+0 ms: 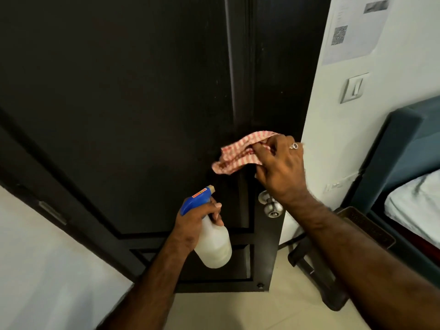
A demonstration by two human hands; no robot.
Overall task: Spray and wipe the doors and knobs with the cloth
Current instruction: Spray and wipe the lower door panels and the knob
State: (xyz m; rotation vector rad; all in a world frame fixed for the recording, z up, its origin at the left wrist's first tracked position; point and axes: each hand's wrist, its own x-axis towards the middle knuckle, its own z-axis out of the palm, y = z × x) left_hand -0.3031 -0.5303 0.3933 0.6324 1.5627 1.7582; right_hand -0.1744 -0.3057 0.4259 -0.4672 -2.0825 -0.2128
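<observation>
Right hand (279, 163) is pinching the cloth (238, 153) against the door (119, 91), directly above the knob (272, 207); left hand (197, 220) is gripping the spray bottle (214, 244) farther left.

The door (119, 91) in front of me is very dark, almost black. The cloth (234, 153) in my right hand (281, 167) is striped red and white. The spray bottle (213, 239) in my left hand (192, 222) has a cloudy white body, a blue spray head and a small red and yellow label. The knob (272, 207) is silver. The wall (333, 139) is white, the switch plate (354, 88) grey, the headboard (404, 144) dark teal, the floor (273, 310) pale cream tile.
</observation>
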